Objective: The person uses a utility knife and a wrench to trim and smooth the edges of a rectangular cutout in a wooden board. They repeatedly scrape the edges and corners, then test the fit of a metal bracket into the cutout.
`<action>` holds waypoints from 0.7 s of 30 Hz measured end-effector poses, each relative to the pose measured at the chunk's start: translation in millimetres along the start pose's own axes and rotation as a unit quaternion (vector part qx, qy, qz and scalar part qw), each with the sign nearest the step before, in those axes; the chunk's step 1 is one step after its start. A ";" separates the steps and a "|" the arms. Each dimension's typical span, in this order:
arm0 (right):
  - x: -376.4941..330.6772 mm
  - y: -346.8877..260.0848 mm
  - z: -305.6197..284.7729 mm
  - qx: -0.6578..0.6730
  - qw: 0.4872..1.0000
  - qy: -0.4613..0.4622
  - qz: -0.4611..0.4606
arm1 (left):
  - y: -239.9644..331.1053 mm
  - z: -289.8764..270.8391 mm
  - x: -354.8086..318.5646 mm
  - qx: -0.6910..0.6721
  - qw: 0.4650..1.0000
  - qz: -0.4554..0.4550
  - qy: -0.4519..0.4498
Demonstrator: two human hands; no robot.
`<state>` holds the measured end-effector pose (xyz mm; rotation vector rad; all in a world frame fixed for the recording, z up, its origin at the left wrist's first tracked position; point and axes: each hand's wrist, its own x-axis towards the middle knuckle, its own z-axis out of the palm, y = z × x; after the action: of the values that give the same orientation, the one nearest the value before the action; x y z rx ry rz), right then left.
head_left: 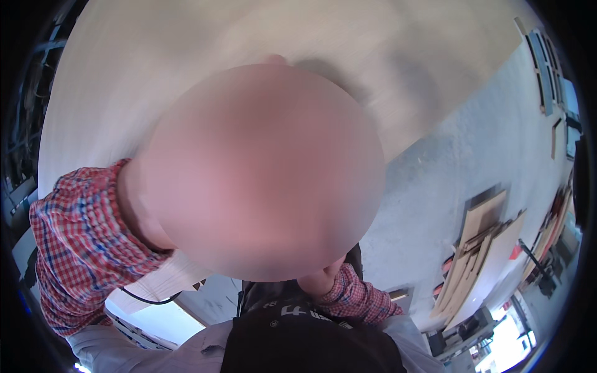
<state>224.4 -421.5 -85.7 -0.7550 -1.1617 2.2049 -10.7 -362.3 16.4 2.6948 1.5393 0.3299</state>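
A large pale wooden panel point(186, 50) fills the upper half of the view. A wide blurred patch covers the middle and hides most of both hands. My left hand point(135, 208) comes out of a red checked sleeve at the left and lies over the panel; only its wrist side shows. Low in the centre, just the heel of my right hand point(320, 281) is visible above its red checked cuff. I cannot tell what either hand holds or whether the fingers are apart.
Grey concrete floor point(472, 155) lies to the right of the panel. A stack of light boards point(479, 248) rests on it at the lower right. A thin black cable point(149, 300) hangs below the panel's near edge. My dark apron point(298, 342) fills the bottom.
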 end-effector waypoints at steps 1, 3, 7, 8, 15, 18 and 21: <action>5.9 -0.6 -1.2 0.009 1.000 -0.011 0.017 | -1.7 4.6 -0.2 -0.001 1.000 0.006 0.008; 9.8 2.2 -0.1 0.031 0.998 -0.021 0.042 | -2.6 6.1 -5.0 0.003 1.000 0.003 0.012; -19.7 7.5 -10.2 0.006 0.998 0.061 0.007 | 6.1 1.8 0.7 0.004 1.000 0.009 0.007; -41.8 13.0 -16.4 0.001 0.996 0.092 0.009 | 10.3 -4.5 3.0 0.012 1.000 0.013 0.006; -16.3 -47.1 -33.8 -0.012 0.996 0.077 -0.032 | -17.3 18.4 -26.1 0.007 0.983 -0.077 0.165; -3.6 -67.5 -44.7 -0.046 0.994 0.090 -0.041 | 10.6 1.1 -34.2 -0.036 0.979 -0.202 0.016; 2.3 -84.5 -56.7 -0.060 0.996 0.068 -0.010 | 61.4 17.6 -35.8 -0.060 0.964 -0.257 -0.034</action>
<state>278.0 -347.2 -41.2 -0.9241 -1.2346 2.0480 27.2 -422.9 0.5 2.0870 2.0355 0.2918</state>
